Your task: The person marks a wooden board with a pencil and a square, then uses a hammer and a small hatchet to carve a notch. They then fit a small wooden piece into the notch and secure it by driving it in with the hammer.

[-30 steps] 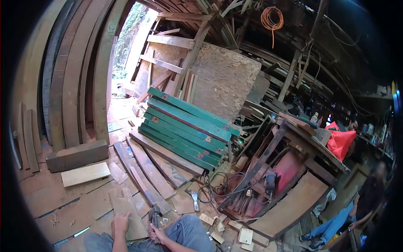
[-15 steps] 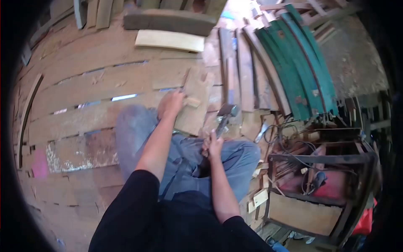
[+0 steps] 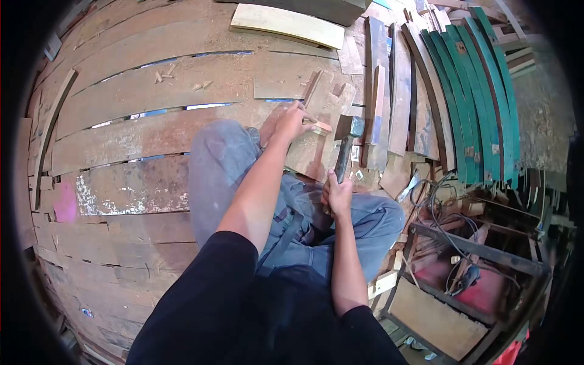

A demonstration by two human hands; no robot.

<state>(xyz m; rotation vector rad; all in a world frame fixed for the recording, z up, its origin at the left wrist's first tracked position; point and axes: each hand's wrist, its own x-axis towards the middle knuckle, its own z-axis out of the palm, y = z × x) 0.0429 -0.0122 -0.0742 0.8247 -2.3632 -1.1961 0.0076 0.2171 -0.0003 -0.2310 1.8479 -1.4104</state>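
My left hand (image 3: 291,123) is closed on a short, pale wood piece (image 3: 322,127), which juts out to the right of the fingers over a flat board (image 3: 302,153). A thin brown wood strip (image 3: 312,88) rises just beyond the fingertips. Wrapped round its handle, my right hand (image 3: 337,194) grips a hammer (image 3: 353,128) with a heavy, blocky metal head. The head is up and lies to the right of the pale piece in this view. My crossed legs in grey-blue trousers frame the near end of the board.
Long planks (image 3: 377,97) and green-painted boards (image 3: 480,103) lie at the right. A pale board (image 3: 286,25) rests at the far side. Lower right stands a dark-framed box (image 3: 474,246) with cables and tools. The plank floor (image 3: 140,131) has gaps and wood chips.
The camera view has shifted, so the scene sits further right and higher. The hammer head has come up closer to the pale wood piece. Both hands keep their hold.
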